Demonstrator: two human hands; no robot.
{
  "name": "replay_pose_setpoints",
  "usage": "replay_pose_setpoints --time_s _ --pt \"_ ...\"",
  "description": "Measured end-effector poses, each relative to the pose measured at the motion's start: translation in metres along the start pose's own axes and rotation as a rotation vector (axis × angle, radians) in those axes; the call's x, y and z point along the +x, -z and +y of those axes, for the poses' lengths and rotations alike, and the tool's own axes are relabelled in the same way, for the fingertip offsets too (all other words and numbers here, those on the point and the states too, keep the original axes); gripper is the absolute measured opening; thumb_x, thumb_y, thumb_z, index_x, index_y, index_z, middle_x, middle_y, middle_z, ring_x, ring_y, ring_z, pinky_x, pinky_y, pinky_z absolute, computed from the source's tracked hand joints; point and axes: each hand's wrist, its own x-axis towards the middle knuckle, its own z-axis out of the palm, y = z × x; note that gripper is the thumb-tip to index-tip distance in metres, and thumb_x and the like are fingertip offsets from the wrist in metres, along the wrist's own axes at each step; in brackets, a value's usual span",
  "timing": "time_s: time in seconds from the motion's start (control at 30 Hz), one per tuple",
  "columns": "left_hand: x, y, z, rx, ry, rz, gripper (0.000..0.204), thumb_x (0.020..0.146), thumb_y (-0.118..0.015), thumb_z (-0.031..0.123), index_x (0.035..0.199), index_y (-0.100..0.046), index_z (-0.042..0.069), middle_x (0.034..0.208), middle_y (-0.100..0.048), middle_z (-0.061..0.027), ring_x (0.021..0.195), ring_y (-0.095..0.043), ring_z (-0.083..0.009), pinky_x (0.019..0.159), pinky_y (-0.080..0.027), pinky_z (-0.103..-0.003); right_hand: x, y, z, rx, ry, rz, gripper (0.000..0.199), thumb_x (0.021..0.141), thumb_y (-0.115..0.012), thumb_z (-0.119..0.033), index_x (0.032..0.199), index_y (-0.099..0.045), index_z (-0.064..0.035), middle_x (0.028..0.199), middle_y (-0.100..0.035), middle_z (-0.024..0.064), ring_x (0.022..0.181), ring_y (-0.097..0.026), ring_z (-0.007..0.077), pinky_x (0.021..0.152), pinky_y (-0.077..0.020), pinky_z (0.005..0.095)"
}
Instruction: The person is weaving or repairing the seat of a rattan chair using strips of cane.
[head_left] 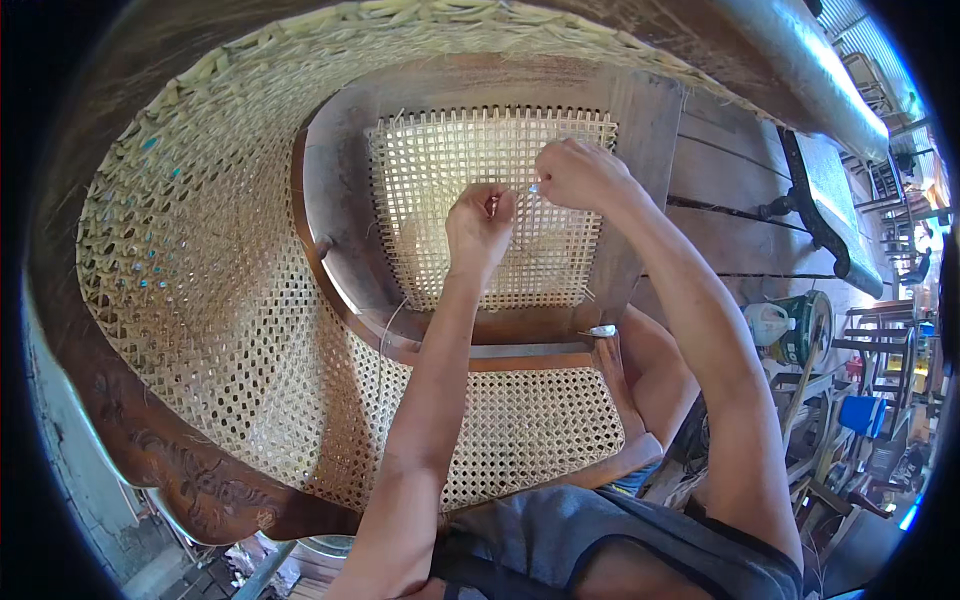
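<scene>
Under my hands is a square panel of open cane weave (430, 230), set in the brown wooden seat frame (345, 215) of a chair. A row of holes with strand ends runs along the panel's far edge. My left hand (482, 222) is pinched above the middle of the weave; what its fingertips hold, if anything, is too small to tell. To its right my right hand (582, 176) is closed over the panel. A tiny bright bluish-white bit (534, 188) shows at its fingers, too small to name. The two hands are slightly apart.
A tall curved woven cane back (200, 290) wraps round the left and far sides. Nearer me is another cane panel (530, 425). A small shiny metal piece (602, 331) lies at the frame's corner. To the right stand a dark green bucket (808, 340) and a carved wooden piece (825, 205).
</scene>
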Motion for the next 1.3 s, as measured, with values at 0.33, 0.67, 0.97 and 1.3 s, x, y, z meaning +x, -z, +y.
replay_pose_setpoints --time_s 0.33,0.67,0.97,1.3 --pt "-0.003 -0.001 0.027 0.309 -0.109 -0.028 0.016 0.084 -0.068 0.02 0.093 -0.07 0.006 0.088 -0.067 -0.0144 0.074 -0.067 -0.0311 0.068 -0.054 -0.041 -0.01 -0.014 -0.005 -0.103 -0.169 0.027 0.034 0.091 -0.059 -0.037 0.085 -0.071 -0.0061 0.091 -0.072 0.0173 0.094 -0.069 0.0308 0.088 -0.0503 0.0462" --pt "0.005 -0.02 0.03 -0.328 -0.006 -0.243 0.018 0.094 -0.066 0.017 0.107 -0.07 0.006 0.095 -0.071 -0.0078 0.078 -0.066 -0.0127 0.069 -0.053 -0.025 -0.061 0.025 0.013 0.013 -0.161 0.249 0.036 0.093 -0.057 -0.04 0.091 -0.069 -0.0065 0.075 -0.071 0.0146 0.077 -0.07 0.0324 0.083 -0.0469 0.0485" --pt "-0.002 -0.024 0.013 -0.487 0.073 -0.164 0.006 0.094 -0.067 0.008 0.091 -0.065 0.002 0.075 -0.059 0.0037 0.064 -0.049 -0.0031 0.058 -0.04 -0.017 -0.031 -0.021 0.018 0.142 -0.091 0.273 0.027 0.089 -0.062 -0.032 0.084 -0.069 -0.006 0.077 -0.07 0.0169 0.076 -0.07 0.0356 0.07 -0.054 0.0481" --pt "0.0 -0.025 0.007 -0.222 -0.031 -0.04 0.011 0.09 -0.064 0.006 0.083 -0.058 0.001 0.068 -0.055 0.0011 0.06 -0.048 -0.0041 0.056 -0.042 -0.021 -0.027 -0.015 -0.023 -0.226 -0.01 0.177 0.008 0.081 -0.066 -0.01 0.081 -0.073 -0.008 0.085 -0.073 0.0106 0.085 -0.072 0.0238 0.068 -0.0569 0.0377"
